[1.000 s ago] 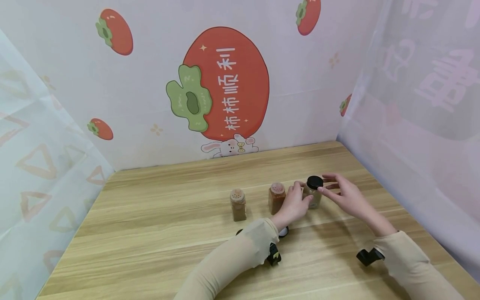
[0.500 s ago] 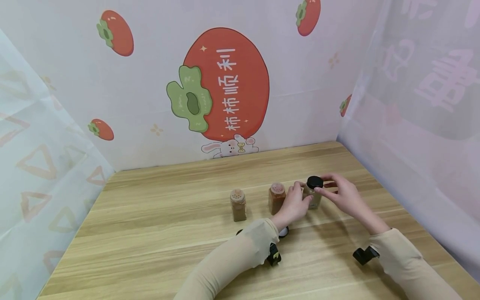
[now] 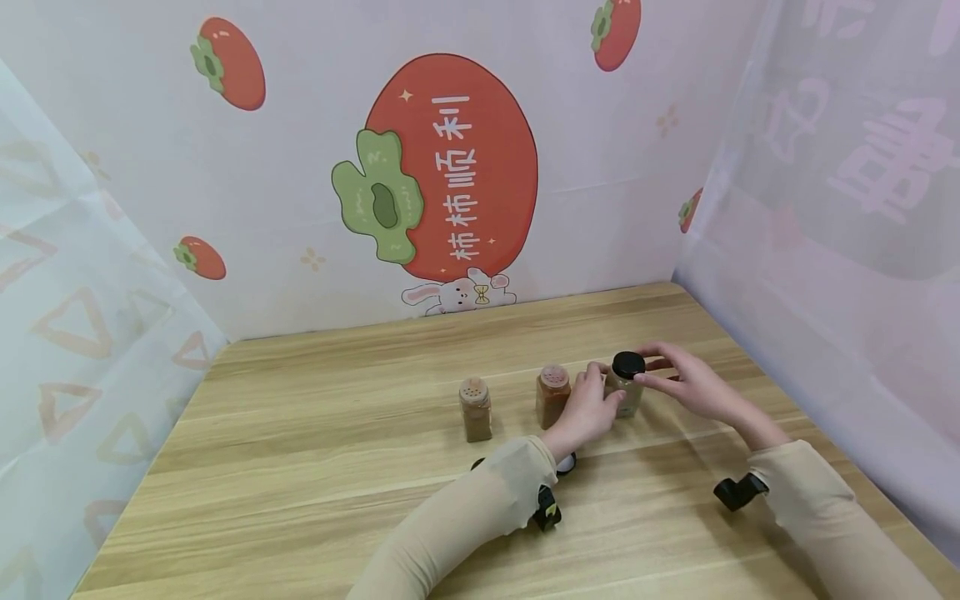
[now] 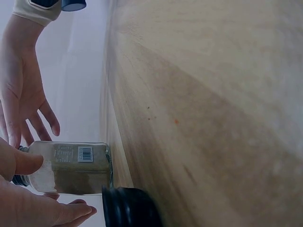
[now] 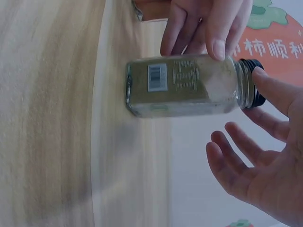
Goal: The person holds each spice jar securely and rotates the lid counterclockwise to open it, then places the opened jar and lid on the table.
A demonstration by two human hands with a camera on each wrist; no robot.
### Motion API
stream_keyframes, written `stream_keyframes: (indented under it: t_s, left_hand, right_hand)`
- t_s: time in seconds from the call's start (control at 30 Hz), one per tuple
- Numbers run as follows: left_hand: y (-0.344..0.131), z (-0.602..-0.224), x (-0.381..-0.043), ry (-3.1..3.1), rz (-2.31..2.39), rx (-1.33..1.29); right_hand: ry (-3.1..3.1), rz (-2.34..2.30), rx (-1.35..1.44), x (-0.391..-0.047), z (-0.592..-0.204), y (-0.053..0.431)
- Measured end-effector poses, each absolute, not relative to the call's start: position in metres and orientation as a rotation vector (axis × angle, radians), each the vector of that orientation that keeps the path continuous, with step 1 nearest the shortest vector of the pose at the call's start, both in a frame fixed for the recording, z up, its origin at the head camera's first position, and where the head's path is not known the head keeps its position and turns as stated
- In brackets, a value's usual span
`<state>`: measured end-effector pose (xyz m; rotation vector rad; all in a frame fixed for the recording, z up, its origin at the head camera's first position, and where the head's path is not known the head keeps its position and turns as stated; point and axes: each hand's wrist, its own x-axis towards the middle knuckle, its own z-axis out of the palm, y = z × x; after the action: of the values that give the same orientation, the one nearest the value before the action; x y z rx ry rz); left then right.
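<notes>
A square glass spice jar [image 3: 627, 398] of greenish-brown powder stands upright at the right of the table, its black screw lid [image 3: 628, 364] on top. My left hand [image 3: 587, 410] grips the jar's body from the left, with the thumb on the glass in the right wrist view. From the right, my right hand [image 3: 693, 387] pinches the lid, thumb in front and index finger behind it. Its other fingers [image 5: 227, 165] hang clear of the glass. A barcode label [image 5: 157, 77] shows on the jar's side.
Left of the jar stand two shakers with perforated tops, one red-brown [image 3: 553, 396] and one brown [image 3: 476, 410]. A loose black lid [image 3: 567, 463] lies by the left sleeve, another dark rim [image 3: 477, 462] partly behind it. Printed cloth walls border the wooden table [image 3: 300, 433].
My right hand shifted slightly left at the lid, then back right, its fingers moving around the rim. The left hand and jar stayed in place.
</notes>
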<state>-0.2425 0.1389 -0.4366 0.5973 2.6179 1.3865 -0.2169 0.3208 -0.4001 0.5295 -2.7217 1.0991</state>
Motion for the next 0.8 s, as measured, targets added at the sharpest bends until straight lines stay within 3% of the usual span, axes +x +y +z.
stream_keyframes:
  t_s: [0.8]
  left_hand:
    - [0.138, -0.434, -0.241, 2.606, 1.385, 0.587]
  right_hand:
    - [-2.752, 0.980, 0.404, -0.221, -0.402, 0.314]
